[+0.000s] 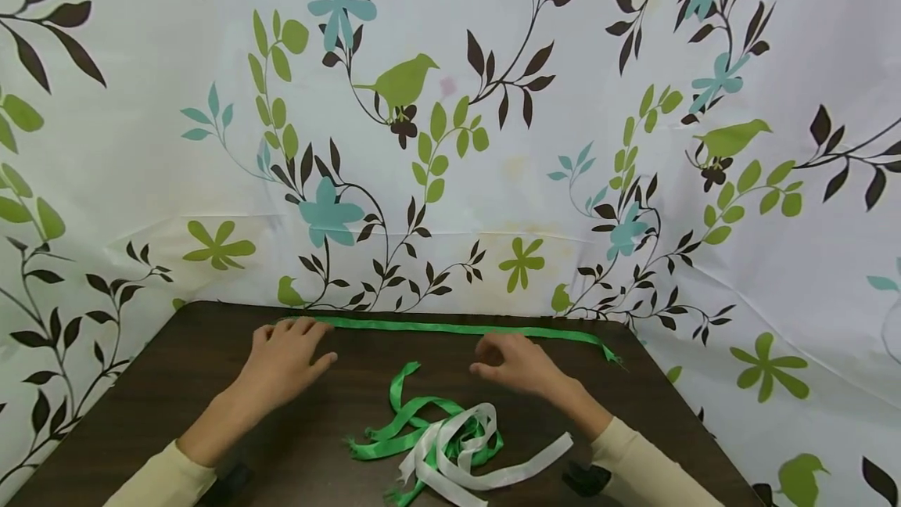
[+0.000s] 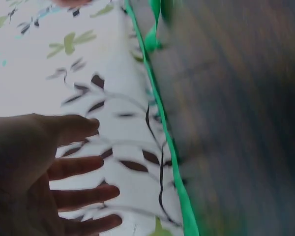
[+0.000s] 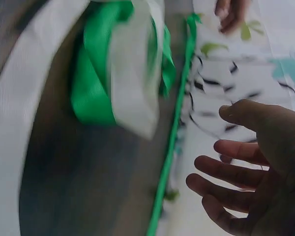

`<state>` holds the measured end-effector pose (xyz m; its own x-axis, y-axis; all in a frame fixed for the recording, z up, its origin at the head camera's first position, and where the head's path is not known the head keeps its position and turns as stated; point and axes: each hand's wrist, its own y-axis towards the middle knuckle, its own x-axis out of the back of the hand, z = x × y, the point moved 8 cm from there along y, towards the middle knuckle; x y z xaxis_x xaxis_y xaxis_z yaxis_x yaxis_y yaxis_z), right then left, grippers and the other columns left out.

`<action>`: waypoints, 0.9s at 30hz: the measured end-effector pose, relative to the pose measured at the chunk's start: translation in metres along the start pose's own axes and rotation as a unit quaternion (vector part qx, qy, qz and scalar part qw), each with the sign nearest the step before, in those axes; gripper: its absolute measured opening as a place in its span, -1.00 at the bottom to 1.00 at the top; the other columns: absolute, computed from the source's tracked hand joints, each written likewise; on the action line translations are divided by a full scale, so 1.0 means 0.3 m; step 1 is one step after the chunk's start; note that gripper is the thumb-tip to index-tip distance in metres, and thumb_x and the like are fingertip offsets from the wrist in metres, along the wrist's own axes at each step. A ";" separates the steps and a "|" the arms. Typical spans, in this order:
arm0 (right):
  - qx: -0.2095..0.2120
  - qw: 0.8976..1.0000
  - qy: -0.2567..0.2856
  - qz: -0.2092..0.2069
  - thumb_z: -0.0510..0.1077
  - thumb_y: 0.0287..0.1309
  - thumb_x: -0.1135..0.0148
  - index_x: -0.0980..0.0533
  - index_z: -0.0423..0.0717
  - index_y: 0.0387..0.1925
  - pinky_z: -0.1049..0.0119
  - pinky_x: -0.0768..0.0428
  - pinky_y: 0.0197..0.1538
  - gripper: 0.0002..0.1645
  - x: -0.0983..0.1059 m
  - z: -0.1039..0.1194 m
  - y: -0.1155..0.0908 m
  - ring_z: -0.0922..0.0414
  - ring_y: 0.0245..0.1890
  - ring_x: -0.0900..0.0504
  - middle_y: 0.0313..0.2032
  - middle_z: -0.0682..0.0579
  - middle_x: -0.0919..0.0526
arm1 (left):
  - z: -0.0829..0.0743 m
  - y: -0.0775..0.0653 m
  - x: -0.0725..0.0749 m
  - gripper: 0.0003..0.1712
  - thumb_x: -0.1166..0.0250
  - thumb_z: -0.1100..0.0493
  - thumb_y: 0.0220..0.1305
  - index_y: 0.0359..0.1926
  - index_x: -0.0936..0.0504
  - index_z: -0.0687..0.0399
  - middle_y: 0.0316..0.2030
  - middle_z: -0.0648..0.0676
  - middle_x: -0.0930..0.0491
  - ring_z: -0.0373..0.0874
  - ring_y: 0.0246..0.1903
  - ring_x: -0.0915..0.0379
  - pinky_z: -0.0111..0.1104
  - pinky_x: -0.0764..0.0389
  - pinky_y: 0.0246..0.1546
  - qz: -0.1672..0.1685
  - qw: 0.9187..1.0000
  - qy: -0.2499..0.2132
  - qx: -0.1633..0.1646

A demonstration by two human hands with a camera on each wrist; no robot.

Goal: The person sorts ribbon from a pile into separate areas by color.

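Head view: the left hand [image 1: 285, 362] is open with its fingers stretched out, reaching the left end of a long green ribbon [image 1: 436, 327]; whether it touches the ribbon, I cannot tell. The right hand [image 1: 521, 366] hangs loosely bent and holds nothing, just on the near side of the same ribbon, short of its frayed right end. That ribbon lies nearly straight along the far edge of the dark bench [image 1: 303, 452]. Between the forearms, toward the middle of the near edge, green ribbons [image 1: 383, 447] lie tangled with a white ribbon [image 1: 528, 468], one white end pointing right. Beyond the far edge hangs a printed cloth [image 1: 507, 186].
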<state>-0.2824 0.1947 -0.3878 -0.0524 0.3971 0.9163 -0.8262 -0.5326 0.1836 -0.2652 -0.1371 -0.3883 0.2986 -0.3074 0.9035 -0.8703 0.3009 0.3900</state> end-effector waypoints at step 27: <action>0.013 0.994 -0.002 0.105 0.00 0.22 -0.49 -0.64 0.02 0.05 0.33 -0.48 -0.40 -0.61 -0.298 0.125 0.073 0.31 -0.34 -0.47 -0.26 0.20 -0.53 | -0.159 0.043 -0.199 -0.32 -0.36 -0.20 0.34 0.31 -0.51 0.08 0.13 0.24 -0.50 0.32 0.07 -0.46 0.39 -0.40 -0.11 0.128 0.990 -0.055 0.007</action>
<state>-0.2746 0.1195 -0.4523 -0.2196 0.2713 0.9371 -0.7825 -0.6226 -0.0031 -0.2756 -0.0718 -0.4288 0.0233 -0.3194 0.9473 -0.9179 0.3687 0.1468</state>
